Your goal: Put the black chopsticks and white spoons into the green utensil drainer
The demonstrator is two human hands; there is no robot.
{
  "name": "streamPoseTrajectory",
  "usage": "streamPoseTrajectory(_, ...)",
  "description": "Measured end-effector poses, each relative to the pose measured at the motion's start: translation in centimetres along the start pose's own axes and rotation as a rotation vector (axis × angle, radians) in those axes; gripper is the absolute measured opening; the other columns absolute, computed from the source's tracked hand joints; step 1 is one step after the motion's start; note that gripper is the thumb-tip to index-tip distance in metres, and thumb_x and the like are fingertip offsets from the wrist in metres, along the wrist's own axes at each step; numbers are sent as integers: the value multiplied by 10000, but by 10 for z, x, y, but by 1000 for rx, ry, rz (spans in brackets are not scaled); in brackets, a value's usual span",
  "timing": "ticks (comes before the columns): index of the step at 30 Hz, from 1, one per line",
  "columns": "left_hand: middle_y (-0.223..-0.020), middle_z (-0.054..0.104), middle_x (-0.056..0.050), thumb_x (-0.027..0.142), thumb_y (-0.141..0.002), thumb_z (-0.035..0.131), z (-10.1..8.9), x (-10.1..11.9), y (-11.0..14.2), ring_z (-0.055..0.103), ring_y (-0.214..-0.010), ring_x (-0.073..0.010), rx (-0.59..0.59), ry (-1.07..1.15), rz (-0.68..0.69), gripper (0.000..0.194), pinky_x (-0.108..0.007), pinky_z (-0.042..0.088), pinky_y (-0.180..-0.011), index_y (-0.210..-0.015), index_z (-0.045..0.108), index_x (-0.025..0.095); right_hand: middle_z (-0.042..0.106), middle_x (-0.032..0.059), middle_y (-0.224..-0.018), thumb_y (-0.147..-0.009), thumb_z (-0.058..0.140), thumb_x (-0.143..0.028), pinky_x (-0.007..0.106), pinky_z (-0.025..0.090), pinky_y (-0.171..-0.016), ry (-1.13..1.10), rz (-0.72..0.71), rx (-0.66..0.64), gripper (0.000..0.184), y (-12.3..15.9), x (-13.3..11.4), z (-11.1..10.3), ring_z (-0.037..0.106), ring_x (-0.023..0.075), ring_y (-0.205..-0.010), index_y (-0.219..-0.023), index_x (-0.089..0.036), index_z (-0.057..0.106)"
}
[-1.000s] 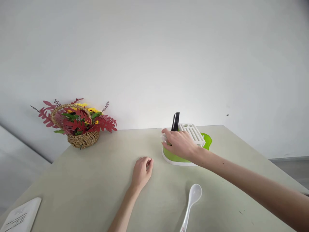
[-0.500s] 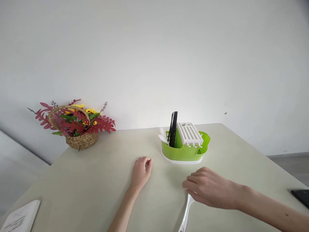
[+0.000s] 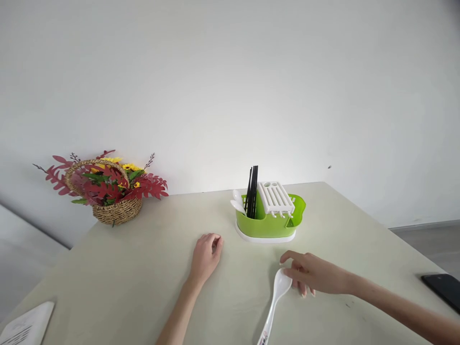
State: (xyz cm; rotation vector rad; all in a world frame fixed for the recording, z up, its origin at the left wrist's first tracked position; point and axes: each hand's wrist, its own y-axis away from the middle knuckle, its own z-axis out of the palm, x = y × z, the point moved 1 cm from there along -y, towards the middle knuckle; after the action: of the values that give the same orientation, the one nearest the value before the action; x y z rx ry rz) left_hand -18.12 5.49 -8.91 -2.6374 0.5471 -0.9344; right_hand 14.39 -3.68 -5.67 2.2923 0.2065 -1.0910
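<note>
Right hand (image 3: pixel 314 273) at the large white spoon (image 3: pixel 281 286). Within the last second it has left the green holder (image 3: pixel 262 228) for the spoon; half a second ago it covered most of the bowl, which now shows left of the fingers. These are spread, not closed: the thumb overlaps the rim and the index finger arches past the bowl's tip, though contact cannot be told. The spoon lies on the counter (image 3: pixel 161 273), its handle running nearer the viewer than the fingers; a firm hold, it appears, is not yet taken. The holder, bearing black chopsticks (image 3: pixel 252 191), stands beyond the fingers. Left hand (image 3: pixel 204 257): fingers loosely closed, nothing visible within.
</note>
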Motion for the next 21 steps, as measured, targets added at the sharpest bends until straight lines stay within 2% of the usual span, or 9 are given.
streamPoseTrajectory(7,-816,702,-39,393,-1034,435,0,1,0,624,-813,-229,-18,-5,0,308,-377,471,-815,-824,605,245,773,45,-827,-977,586,-493,236,517,-555,-206,-48,-61,304,-22,-4,23,733,162,-668,-956,-190,609)
streamPoseTrajectory(11,-807,705,-35,380,-1031,453,1,0,0,631,-809,-232,-9,-12,-1,295,-376,475,-806,-823,614,245,771,34,-851,-1001,539,-457,252,511,-547,-199,-161,7,281,-18,-32,25,730,163,-661,-947,-199,636)
streamPoseTrajectory(13,-801,705,-32,373,-1028,466,1,-1,-1,637,-807,-231,-2,-14,8,287,-370,478,-800,-823,621,246,771,43,-874,-1030,478,-456,259,508,-530,-144,-224,121,321,-9,-56,16,725,166,-651,-949,-199,653)
streamPoseTrajectory(15,-807,709,-35,372,-1027,475,1,-1,0,640,-804,-229,1,-13,25,279,-365,481,-797,-831,629,248,757,27,-811,-1061,432,-434,266,526,-568,0,-296,311,350,4,-85,1,721,164,-647,-924,-209,662)
streamPoseTrajectory(17,-820,713,-40,375,-1030,474,1,-1,0,641,-805,-226,-2,-11,35,279,-362,483,-795,-838,632,247,725,-2,-700,-1075,422,-426,269,527,-587,175,-374,519,346,18,-113,-17,700,166,-611,-977,-232,692)
streamPoseTrajectory(21,-813,707,-45,384,-1033,462,1,-1,1,635,-807,-227,-1,-16,26,296,-369,485,-794,-832,625,241,792,31,-845,-1076,465,-397,254,437,-540,535,-528,1005,306,37,-152,-51,674,150,-579,-1102,-242,727)
